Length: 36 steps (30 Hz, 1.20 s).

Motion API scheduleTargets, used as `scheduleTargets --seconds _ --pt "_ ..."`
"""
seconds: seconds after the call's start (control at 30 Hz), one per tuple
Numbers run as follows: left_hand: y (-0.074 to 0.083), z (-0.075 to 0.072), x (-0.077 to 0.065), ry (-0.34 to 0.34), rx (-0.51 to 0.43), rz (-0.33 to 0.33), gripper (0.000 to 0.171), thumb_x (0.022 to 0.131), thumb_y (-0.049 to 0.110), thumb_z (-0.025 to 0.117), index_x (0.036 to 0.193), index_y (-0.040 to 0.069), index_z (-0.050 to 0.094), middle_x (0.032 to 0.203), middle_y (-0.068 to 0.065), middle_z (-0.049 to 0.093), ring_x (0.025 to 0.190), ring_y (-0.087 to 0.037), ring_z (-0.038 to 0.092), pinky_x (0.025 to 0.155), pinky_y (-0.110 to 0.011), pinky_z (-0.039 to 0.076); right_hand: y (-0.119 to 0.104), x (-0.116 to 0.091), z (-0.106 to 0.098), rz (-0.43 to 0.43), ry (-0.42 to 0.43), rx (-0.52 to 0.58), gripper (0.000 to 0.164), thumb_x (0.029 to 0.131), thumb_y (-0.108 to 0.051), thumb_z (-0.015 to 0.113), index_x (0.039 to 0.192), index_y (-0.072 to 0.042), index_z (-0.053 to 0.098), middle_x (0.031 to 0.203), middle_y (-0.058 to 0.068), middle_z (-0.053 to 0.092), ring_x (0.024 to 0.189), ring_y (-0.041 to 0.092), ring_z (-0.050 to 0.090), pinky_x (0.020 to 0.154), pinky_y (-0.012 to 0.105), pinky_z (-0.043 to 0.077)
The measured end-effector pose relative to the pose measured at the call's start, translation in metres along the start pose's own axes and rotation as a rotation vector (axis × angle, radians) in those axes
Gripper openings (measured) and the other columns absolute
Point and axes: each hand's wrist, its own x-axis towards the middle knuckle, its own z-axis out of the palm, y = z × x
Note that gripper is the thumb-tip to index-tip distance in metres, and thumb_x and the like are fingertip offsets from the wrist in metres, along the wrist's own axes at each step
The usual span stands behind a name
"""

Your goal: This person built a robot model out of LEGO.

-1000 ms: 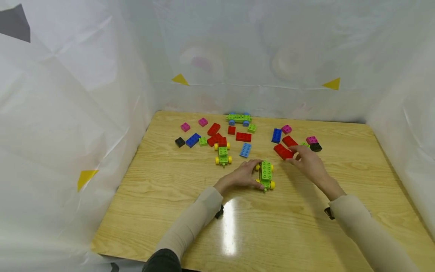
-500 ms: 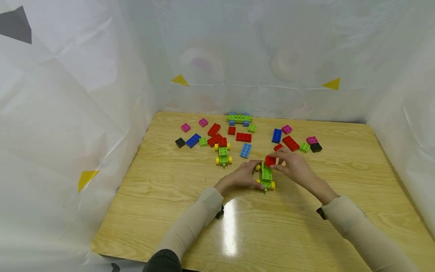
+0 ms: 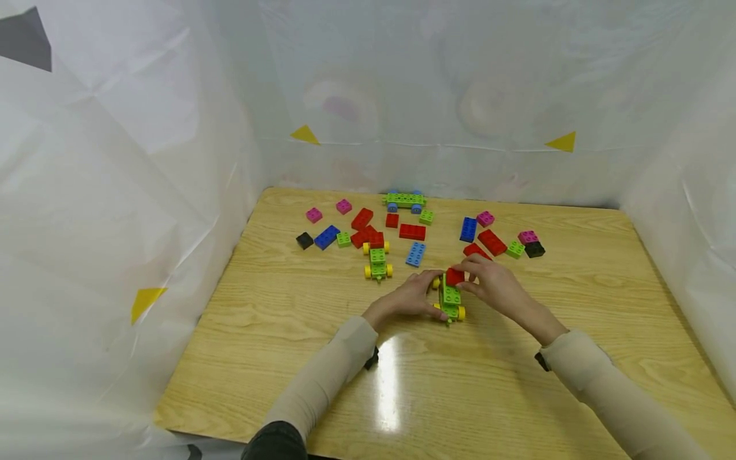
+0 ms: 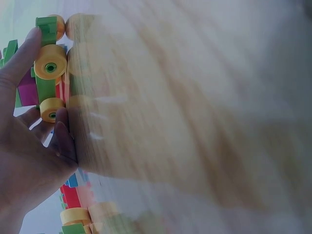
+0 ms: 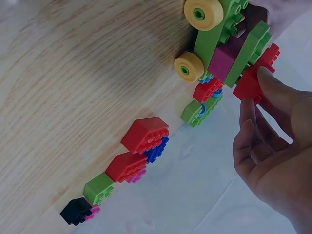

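Note:
My left hand (image 3: 409,297) grips a toy car from its left side, thumb at the near end and fingers at the far end. The car has yellow wheels, a green base and a green studded brick (image 3: 451,295) on top; a magenta brick (image 5: 225,61) shows beneath that brick in the right wrist view. My right hand (image 3: 499,285) pinches a red brick (image 5: 249,84) between thumb and fingers. It sits right over the studs at the far end of the green brick. In the left wrist view the thumb lies along the car, above a yellow wheel (image 4: 50,62).
Left of the hands stands a second car (image 3: 377,259) with yellow wheels. A green base with blue wheels (image 3: 404,200) stands at the table's back edge. Around lie loose bricks, among them red (image 3: 492,242), dark blue (image 3: 468,230), light blue (image 3: 416,253) and black (image 3: 535,248). White sheeting surrounds the table.
My right hand has taken a red brick from the right-hand group and brought it left onto the car's far end, lowering slightly since the middle frame. The left hand keeps its grip.

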Motion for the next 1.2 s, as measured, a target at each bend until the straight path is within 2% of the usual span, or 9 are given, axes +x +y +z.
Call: scheduleTargets --seconds 0.6,0.83,1.2 --pt "-0.0005 0.0004 -0.0007 -0.002 -0.013 -0.005 0.102 0.072 0.057 0.077 0.152 0.023 0.024 0.155 0.004 0.029 0.136 -0.021 0.031 0.108 -0.039 0.034 -0.001 0.0044 -0.002 0.01 -0.056 -0.012 0.032 0.079 -0.009 0.079 0.11 -0.002 0.07 0.101 0.011 0.064 0.073 0.017 0.062 0.063 0.034 0.054" --pt "-0.0004 0.0004 -0.0007 0.001 -0.02 -0.01 0.101 0.072 0.057 0.077 0.152 0.023 0.025 0.154 0.004 0.03 0.135 -0.02 0.032 0.107 -0.039 0.034 0.0005 0.0064 -0.0039 0.028 -0.087 0.053 0.032 0.079 -0.005 0.078 0.109 0.001 0.069 0.1 0.011 0.063 0.073 0.017 0.06 0.062 0.032 0.053" --pt "0.0022 0.0003 -0.0028 -0.002 -0.02 -0.008 0.1 0.073 0.055 0.077 0.152 0.022 0.025 0.155 0.003 0.029 0.137 -0.02 0.03 0.109 -0.039 0.033 -0.0001 0.0091 -0.0043 0.048 -0.08 0.056 0.029 0.083 -0.017 0.077 0.106 -0.002 0.07 0.095 0.007 0.063 0.073 0.015 0.059 0.061 0.028 0.05"
